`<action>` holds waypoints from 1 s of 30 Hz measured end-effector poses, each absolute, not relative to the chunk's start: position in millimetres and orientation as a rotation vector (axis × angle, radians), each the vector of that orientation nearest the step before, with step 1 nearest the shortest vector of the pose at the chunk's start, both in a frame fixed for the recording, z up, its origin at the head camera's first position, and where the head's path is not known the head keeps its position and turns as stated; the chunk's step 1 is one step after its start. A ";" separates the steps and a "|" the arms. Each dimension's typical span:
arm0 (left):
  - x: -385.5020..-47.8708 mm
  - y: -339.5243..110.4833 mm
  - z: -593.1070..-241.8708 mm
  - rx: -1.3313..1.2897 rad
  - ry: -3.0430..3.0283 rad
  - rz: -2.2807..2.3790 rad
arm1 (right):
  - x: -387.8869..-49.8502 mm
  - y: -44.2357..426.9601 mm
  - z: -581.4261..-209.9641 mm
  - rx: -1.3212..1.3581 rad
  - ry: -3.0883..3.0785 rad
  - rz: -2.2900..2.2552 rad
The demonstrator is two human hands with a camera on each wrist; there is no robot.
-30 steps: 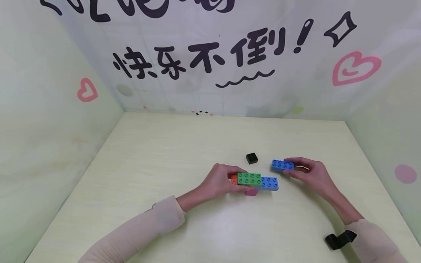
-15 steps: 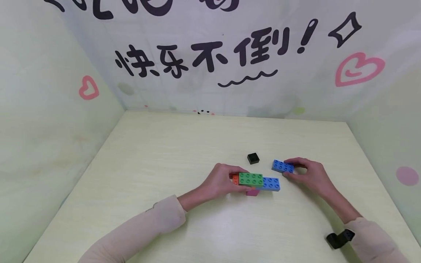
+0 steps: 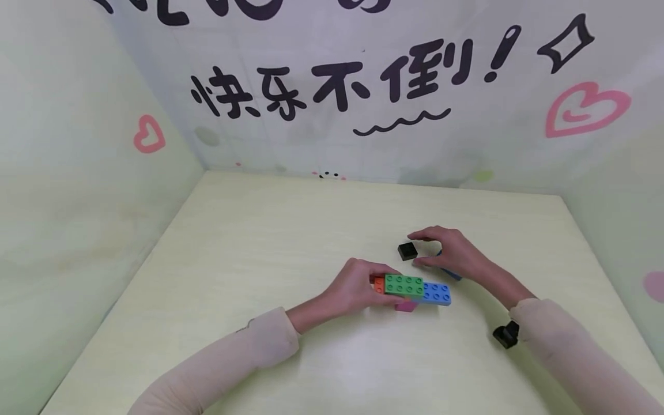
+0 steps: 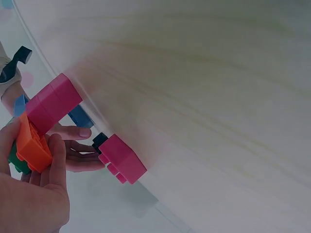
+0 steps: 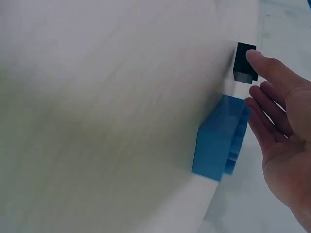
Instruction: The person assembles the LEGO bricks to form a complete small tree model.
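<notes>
The left hand grips a joined group of bricks: a green brick on top, a light blue brick reaching right, and an orange one. Pink bricks are part of it in the left wrist view. The right hand holds nothing, thumb and fingers apart, just right of a small black brick on the table. Beneath that hand lies a blue brick, mostly hidden in the head view but plain in the right wrist view.
A black piece shows beside the right sleeve. Another pink brick appears in the left wrist view. Pale walls with printed lettering and hearts enclose the table at the back and sides.
The right hand has let go of the blue brick and moved left and away towards the black brick. The left hand keeps its grip; the head view has shifted slightly.
</notes>
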State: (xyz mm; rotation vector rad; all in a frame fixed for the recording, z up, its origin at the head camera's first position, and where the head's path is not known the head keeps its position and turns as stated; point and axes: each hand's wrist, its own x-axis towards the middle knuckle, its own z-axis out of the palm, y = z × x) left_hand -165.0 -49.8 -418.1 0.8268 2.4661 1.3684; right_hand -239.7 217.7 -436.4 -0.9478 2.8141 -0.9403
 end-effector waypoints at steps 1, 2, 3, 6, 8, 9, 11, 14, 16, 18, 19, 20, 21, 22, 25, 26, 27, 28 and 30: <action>-164.5 -49.0 -418.1 0.833 2.461 1.370 | -241.3 216.0 -437.6 -0.951 2.794 -0.947; -164.1 -48.3 -418.1 0.835 2.456 1.374 | -242.2 214.7 -438.6 -0.945 2.779 -0.958; -163.7 -47.6 -418.2 0.837 2.453 1.376 | -243.0 213.8 -440.0 -0.947 2.770 -0.968; -163.5 -46.6 -418.6 0.843 2.453 1.378 | -241.3 213.5 -441.4 -0.944 2.776 -1.014; -163.7 -46.2 -418.6 0.843 2.458 1.371 | -237.5 215.6 -437.1 -0.939 2.789 -1.049; -164.0 -46.1 -418.6 0.845 2.461 1.369 | -234.4 217.3 -433.0 -0.926 2.791 -1.075; -164.5 -46.5 -418.7 0.841 2.465 1.368 | -226.2 221.6 -422.3 -0.888 2.789 -1.122; -165.3 -47.7 -419.7 0.829 2.467 1.373 | -209.8 229.2 -405.3 -0.826 2.782 -1.185; -165.9 -48.4 -420.4 0.823 2.465 1.379 | -196.4 234.2 -396.4 -0.793 2.763 -1.229; -166.7 -49.0 -420.9 0.821 2.467 1.379 | -182.5 238.3 -390.5 -0.772 2.731 -1.279; -167.0 -49.2 -421.1 0.820 2.467 1.380 | -176.1 240.0 -389.2 -0.771 2.708 -1.307; -167.2 -49.3 -421.3 0.819 2.468 1.379 | -170.2 241.1 -388.3 -0.780 2.688 -1.324; -167.3 -49.5 -421.3 0.816 2.469 1.381 | -165.0 241.9 -388.3 -0.785 2.667 -1.344; -167.4 -49.5 -421.3 0.814 2.470 1.381 | -160.5 242.1 -388.6 -0.796 2.651 -1.360; -166.7 -49.3 -420.6 0.804 2.479 1.376 | -151.1 241.2 -391.3 -0.848 2.614 -1.392; -166.3 -49.1 -420.3 0.800 2.482 1.375 | -148.9 240.3 -392.3 -0.862 2.608 -1.398; -165.8 -48.8 -420.0 0.799 2.485 1.373 | -147.0 239.3 -393.3 -0.874 2.602 -1.409; -165.3 -48.5 -419.7 0.800 2.486 1.371 | -145.4 238.1 -394.3 -0.886 2.599 -1.417; -164.2 -47.6 -419.7 0.801 2.481 1.373 | -143.0 236.2 -396.6 -0.894 2.602 -1.429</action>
